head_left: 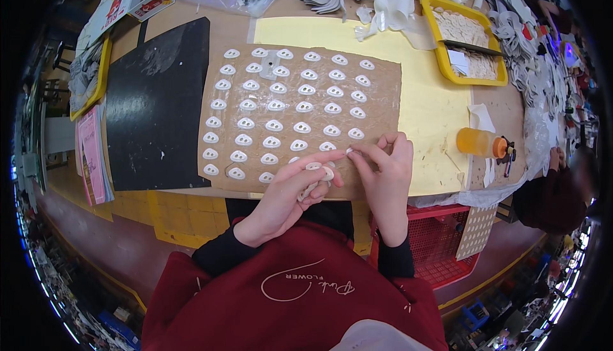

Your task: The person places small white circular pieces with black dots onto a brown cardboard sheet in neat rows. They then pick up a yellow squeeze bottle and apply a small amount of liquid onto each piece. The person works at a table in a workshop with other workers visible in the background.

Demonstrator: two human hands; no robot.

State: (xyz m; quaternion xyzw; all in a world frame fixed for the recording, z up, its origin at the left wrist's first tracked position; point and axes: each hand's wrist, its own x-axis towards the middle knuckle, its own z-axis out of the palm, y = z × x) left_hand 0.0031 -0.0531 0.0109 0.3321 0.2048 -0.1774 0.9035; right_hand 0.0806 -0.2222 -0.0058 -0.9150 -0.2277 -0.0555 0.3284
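On the table lies a brown sheet [383,105] bearing rows of small white rounded pieces with two holes [304,106], spaced apart. My left hand [278,201] hovers over the sheet's near edge, its fingers curled round several loose white pieces [311,189]. Beside it, at the near right part of the rows, my right hand [389,169] pinches one small white piece [349,151] between thumb and forefinger. That piece is partly covered by the fingertips, and I cannot tell whether it touches the sheet. A small clear plate [270,62] rests among the far rows.
A black board [156,108] lies left of the sheet. At the far right stands a yellow tray [440,64] of pale pieces. An orange-capped bottle [472,141] lies at right, above a red crate [429,239]. A person [552,198] is at the right edge.
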